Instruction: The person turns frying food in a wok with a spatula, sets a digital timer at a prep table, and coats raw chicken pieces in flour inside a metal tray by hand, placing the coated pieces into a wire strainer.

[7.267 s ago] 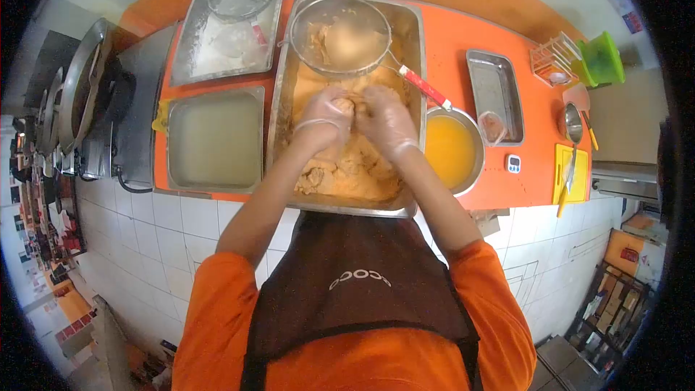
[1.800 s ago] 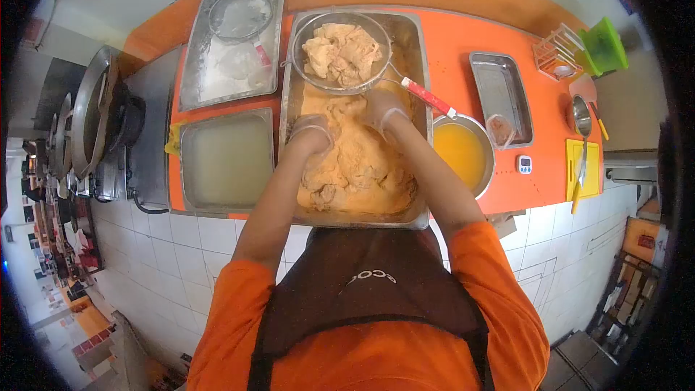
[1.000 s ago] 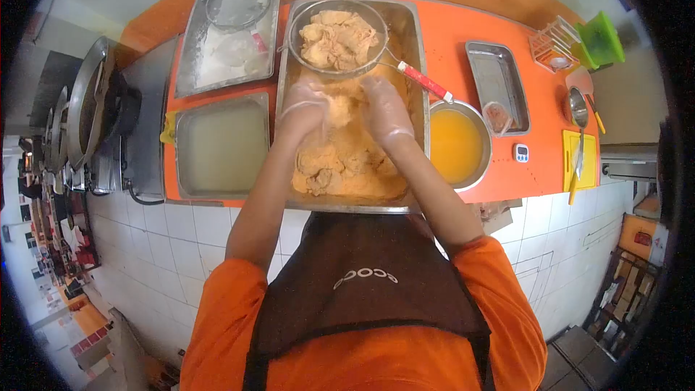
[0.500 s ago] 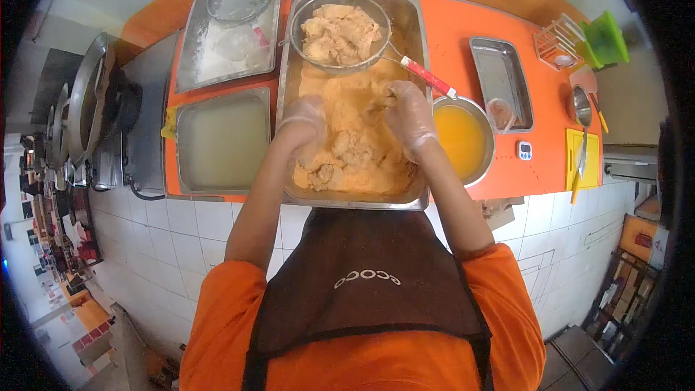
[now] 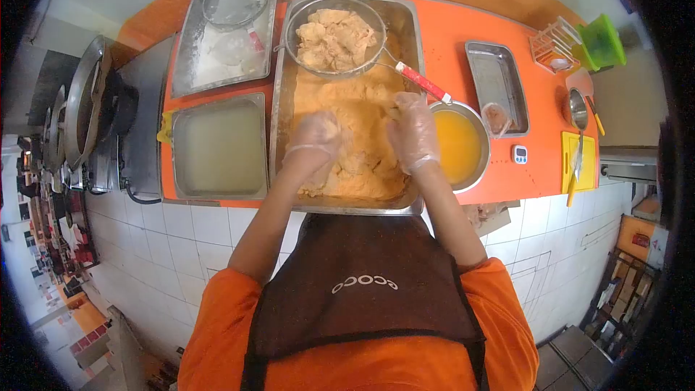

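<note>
A deep metal tray point(image 5: 279, 166) holds orange-tinted flour point(image 5: 326, 90) with coated pieces, perhaps meat, partly buried in it. Over the tray's left side is my left hand point(image 5: 316, 136), in a clear plastic glove and smeared by motion; its fingers do not show clearly. My right hand point(image 5: 415, 134), gloved the same way, is at the tray's right side with its fingers curled in. Whatever those fingers hold is hidden. Beyond both hands, a wire strainer point(image 5: 288, 47) with a red handle rests across the tray's far end, filled with coated pieces point(image 5: 339, 38).
Left stand a tray of cloudy liquid point(image 5: 221, 146) and a tray of white flour point(image 5: 224, 58) with a sieve point(image 5: 235, 1). Right are a bowl of orange-yellow liquid point(image 5: 457, 146), a shallow metal tray point(image 5: 496, 76), a timer point(image 5: 520, 154), and a knife point(image 5: 577, 166) on a yellow board point(image 5: 588, 163).
My left hand has moved right, toward the middle of the flour. My right hand has shifted slightly down. The lumpy pieces near the tray's front are now more covered with flour.
</note>
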